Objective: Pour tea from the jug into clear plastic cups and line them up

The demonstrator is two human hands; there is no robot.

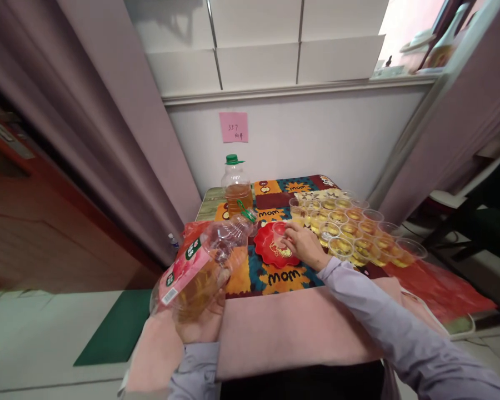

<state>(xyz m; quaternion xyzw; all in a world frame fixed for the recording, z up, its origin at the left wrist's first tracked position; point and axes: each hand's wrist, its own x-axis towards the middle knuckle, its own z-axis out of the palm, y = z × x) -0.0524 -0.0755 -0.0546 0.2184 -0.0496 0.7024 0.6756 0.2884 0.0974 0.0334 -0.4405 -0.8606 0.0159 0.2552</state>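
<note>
My left hand (200, 325) grips a large clear plastic bottle (204, 261) with a pink label, tilted with its open neck pointing up and right toward the red plate; amber liquid sits in its lower part. A green cap dangles at the neck. My right hand (302, 243) holds a small clear plastic cup (280, 234) over a red plate (263, 244) on the table. Just right of that hand stand several clear cups (350, 233) filled with yellow liquid, packed in rows.
A second bottle (236, 189) with a green cap and amber liquid stands at the table's back left. The table carries a colourful "mom" cloth (281, 278) and a pink cloth at its front edge. A pink note hangs on the wall. Curtains hang on the left.
</note>
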